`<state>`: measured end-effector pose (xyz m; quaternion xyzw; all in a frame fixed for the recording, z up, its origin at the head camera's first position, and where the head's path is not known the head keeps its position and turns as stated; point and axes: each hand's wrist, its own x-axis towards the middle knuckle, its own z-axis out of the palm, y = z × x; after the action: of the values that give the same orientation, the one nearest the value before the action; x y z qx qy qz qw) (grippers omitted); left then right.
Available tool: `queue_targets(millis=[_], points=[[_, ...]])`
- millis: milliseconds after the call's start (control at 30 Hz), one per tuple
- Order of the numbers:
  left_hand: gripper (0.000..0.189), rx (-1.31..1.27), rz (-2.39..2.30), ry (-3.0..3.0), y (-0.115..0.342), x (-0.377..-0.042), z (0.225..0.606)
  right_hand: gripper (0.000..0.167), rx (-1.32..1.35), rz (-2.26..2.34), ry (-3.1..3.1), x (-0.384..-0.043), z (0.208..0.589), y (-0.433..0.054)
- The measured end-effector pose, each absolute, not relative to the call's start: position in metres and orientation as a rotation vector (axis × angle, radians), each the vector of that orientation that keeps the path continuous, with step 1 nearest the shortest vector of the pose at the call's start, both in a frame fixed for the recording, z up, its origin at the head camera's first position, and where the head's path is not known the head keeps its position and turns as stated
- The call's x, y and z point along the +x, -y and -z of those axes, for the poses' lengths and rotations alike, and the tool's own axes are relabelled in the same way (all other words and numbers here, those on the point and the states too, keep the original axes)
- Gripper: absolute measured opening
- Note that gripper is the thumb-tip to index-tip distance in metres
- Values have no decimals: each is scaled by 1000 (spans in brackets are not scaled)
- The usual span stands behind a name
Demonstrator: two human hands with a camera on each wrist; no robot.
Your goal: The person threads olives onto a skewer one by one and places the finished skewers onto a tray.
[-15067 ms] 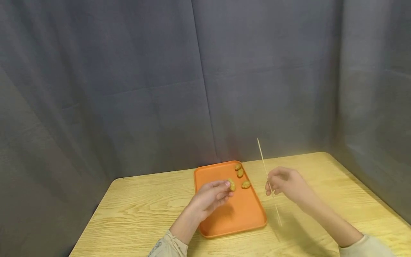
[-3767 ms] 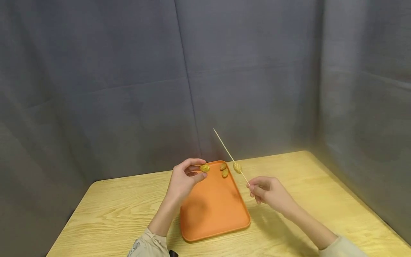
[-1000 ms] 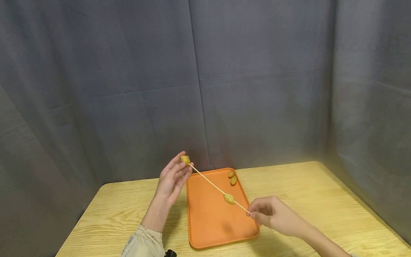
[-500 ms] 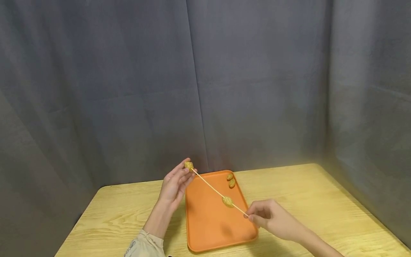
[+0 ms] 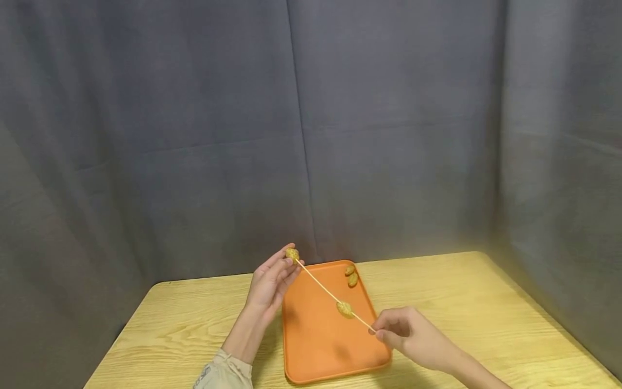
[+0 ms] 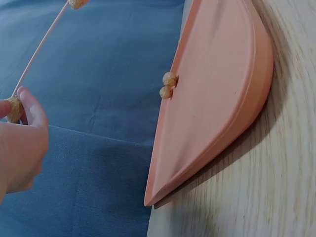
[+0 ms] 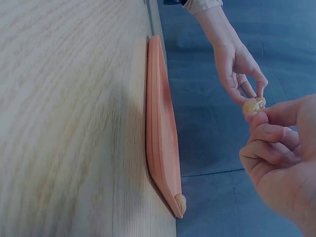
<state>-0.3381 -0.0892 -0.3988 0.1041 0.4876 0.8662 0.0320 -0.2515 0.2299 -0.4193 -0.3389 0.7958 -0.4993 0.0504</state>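
In the head view my left hand [image 5: 266, 289] pinches a lumpy golden-brown food ball [image 5: 292, 254] above the far left of the orange tray [image 5: 316, 340]. The far end of a thin wooden skewer [image 5: 318, 282] meets this ball; how deep it goes in is hidden. A second golden-brown ball [image 5: 345, 309] is threaded on the skewer, nearer its lower end. There my right hand [image 5: 413, 332] pinches the skewer between thumb and fingers, over the tray's right edge. The left wrist view shows the held ball [image 6: 14, 109] between thumb and finger.
Two more golden-brown balls, one at the back [image 5: 350, 269] and one just in front [image 5: 352, 279], lie in the tray's far right corner. The tray rests on a wood-grain table [image 5: 194, 319]. Grey curtains [image 5: 218, 135] stand behind and at both sides.
Earlier the skewer was bare, with three balls on the tray; later one was threaded and another held apart. That held ball now meets the skewer's far end. Recently both hands shifted only slightly.
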Motion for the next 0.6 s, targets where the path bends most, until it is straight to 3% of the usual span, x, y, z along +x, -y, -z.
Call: queue_targets(millis=[600], points=[[46,341,-2657,-1535,81,-339,396,12,-1018,1597,-2419,-249,418,-231]])
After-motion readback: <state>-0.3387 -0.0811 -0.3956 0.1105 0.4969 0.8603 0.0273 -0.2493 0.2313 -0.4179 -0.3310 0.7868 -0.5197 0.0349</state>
